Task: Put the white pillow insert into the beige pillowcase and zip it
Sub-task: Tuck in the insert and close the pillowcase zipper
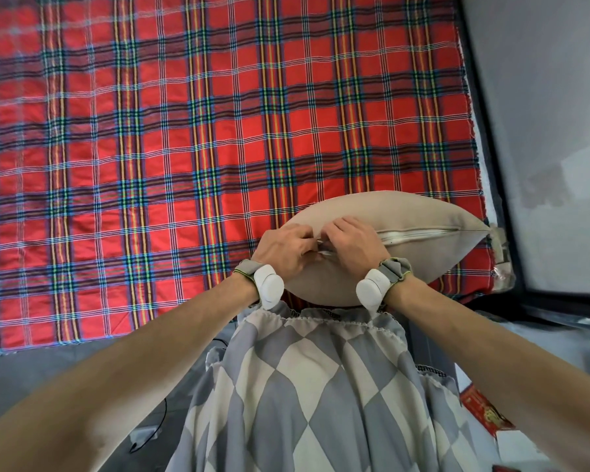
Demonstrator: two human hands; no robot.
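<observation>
Lying where, the beige pillowcase [406,267]?

On the red plaid cloth [150,131], near its right-hand corner and close to the person's body. It is plump and full, with its seam edge turned up toward the camera.

And the white pillow insert?

I cannot pick it out for certain. A white strip [413,235] runs along the seam to the right of the hands (zipper tape or the insert peeking through, I cannot tell which).

What are the hands doing?

Both sit on the seam, side by side, nearly touching. The left hand [286,248] has its fingers curled in and pinches the fabric at the seam. The right hand [353,243] does the same just beside it, knuckles up. Whether either has hold of a zipper pull is hidden under the fingers.

Anything on the wrists?

A white device on a grey band on each: the left wrist device [268,284] and the right wrist device [372,288].

What else is around?

A grey-and-white diamond-patterned garment [304,386] hangs below the pillowcase, a grey wall [542,97] stands to the right, and a red packet [484,412] lies at the lower right.
</observation>
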